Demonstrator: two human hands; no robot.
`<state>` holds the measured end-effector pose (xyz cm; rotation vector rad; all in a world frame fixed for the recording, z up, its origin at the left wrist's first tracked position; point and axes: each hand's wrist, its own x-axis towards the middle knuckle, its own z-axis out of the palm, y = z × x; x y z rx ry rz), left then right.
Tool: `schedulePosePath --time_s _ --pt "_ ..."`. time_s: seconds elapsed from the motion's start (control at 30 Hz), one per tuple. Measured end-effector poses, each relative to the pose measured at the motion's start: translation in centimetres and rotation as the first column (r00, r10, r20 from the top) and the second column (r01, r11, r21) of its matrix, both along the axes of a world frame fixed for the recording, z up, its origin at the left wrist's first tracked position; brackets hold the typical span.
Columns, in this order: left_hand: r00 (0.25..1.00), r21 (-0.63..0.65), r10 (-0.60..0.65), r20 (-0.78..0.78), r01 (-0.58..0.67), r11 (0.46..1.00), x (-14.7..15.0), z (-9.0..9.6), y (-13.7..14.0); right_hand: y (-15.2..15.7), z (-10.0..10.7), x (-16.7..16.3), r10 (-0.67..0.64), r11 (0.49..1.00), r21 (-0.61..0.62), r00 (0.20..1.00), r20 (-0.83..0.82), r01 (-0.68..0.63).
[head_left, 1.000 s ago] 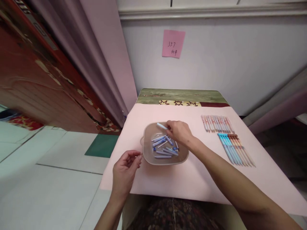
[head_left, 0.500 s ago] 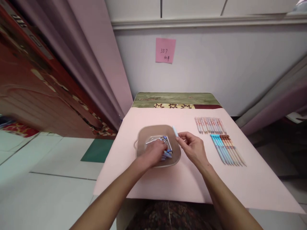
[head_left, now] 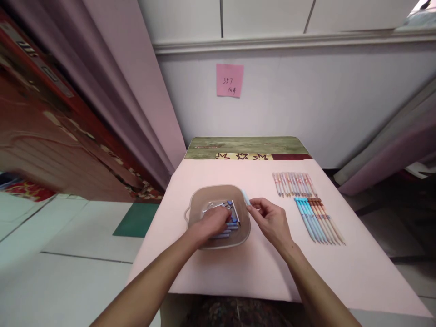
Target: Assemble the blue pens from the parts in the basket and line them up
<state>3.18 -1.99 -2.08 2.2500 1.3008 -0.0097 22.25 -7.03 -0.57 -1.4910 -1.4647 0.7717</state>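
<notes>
My left hand (head_left: 215, 221) reaches into a translucent plastic basin (head_left: 200, 198), its fingers closed among the loose pen parts (head_left: 223, 234); what they grip, if anything, is hidden. Blue and white pieces and slim tubes lie in the basin around those fingers. At the basin's right rim, my right hand (head_left: 270, 219) pinches a light-blue pen barrel (head_left: 245, 197) between thumb and fingers, tilted with its upper end to the left. The lower end of the barrel is covered by the fingertips.
To the right lies a row of blue and brown-topped pens (head_left: 318, 220). Behind it is a row of clear patterned pens (head_left: 294, 184). Pink paper (head_left: 265, 272) covers the table. A pink note (head_left: 229, 80) is stuck on the wall, and a red door (head_left: 68, 136) stands at left.
The left hand has shifted slightly within the basin, and more tubes show beneath it. The right hand still holds the barrel near the rim. The whole view has shifted slightly.
</notes>
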Motion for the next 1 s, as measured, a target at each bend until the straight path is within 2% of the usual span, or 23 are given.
schedulePosePath --time_s 0.13,0.17,0.2,0.23,0.27,0.3,0.37,0.4,0.43,0.47,0.5,0.57,0.73,0.87,1.0 --pt "0.994 0.029 0.084 0.075 -0.087 0.996 -0.9 1.0 0.0 0.4 0.6 0.1 0.019 1.0 0.0 0.996 0.086 -0.019" --pt "0.979 0.02 0.137 0.154 -0.141 0.99 -1.5 1.4 -0.1 0.5 0.7 0.1 0.026 1.0 0.002 0.992 0.125 -0.026" --pt "0.933 -0.018 0.222 0.281 -0.227 0.974 -2.2 1.7 -0.1 0.5 0.8 0.1 0.036 0.999 0.004 0.984 0.175 -0.037" --pt "0.842 -0.115 0.333 0.425 -0.315 0.942 -3.0 2.0 -0.3 0.6 0.9 -0.1 0.054 0.998 0.005 0.971 0.234 -0.056" --pt "0.691 -0.243 0.461 0.557 -0.395 0.886 -3.8 2.3 -0.5 0.6 0.9 -0.3 0.075 0.997 0.003 0.951 0.3 -0.08" --pt "0.506 -0.384 0.579 0.64 -0.442 0.811 -4.6 2.4 -0.8 0.6 1.0 -0.6 0.102 0.994 -0.004 0.924 0.369 -0.108" --pt "0.12 -0.635 0.746 0.655 -0.449 0.629 -5.8 2.7 -1.7 0.7 1.1 -1.6 0.168 0.984 -0.041 0.848 0.502 -0.17" --pt "-0.029 -0.728 0.788 0.615 -0.404 0.554 -6.1 2.7 -2.2 0.8 1.2 -2.2 0.203 0.978 -0.07 0.803 0.561 -0.198" --pt "-0.135 -0.794 0.813 0.567 -0.353 0.495 -6.2 2.8 -2.7 0.8 1.2 -2.8 0.236 0.97 -0.102 0.757 0.61 -0.221" --pt "-0.197 -0.836 0.829 0.524 -0.304 0.456 -6.2 2.8 -3.1 0.9 1.3 -3.5 0.27 0.961 -0.135 0.713 0.648 -0.241" --pt "-0.219 -0.862 0.843 0.49 -0.265 0.432 -6.1 2.8 -3.4 1.0 1.3 -4.1 0.306 0.95 -0.169 0.673 0.674 -0.263" --pt "-0.204 -0.885 0.868 0.454 -0.218 0.411 -5.7 3.0 -3.9 1.3 1.4 -5.3 0.373 0.925 -0.231 0.613 0.697 -0.301" --pt "-0.151 -0.881 0.873 0.463 -0.181 0.436 -5.1 3.3 -3.8 1.8 0.8 -6.7 0.47 0.88 -0.325 0.537 0.701 -0.346" --pt "-0.129 -0.867 0.864 0.487 -0.193 0.46 -5.3 3.3 -3.6 2.4 0.6 -6.7 0.412 0.909 -0.287 0.538 0.735 -0.304" --pt "-0.164 -0.855 0.849 0.502 -0.238 0.46 -6.1 3.2 -3.6 3.7 0.9 -6.7 0.329 0.944 -0.252 0.535 0.778 -0.213"
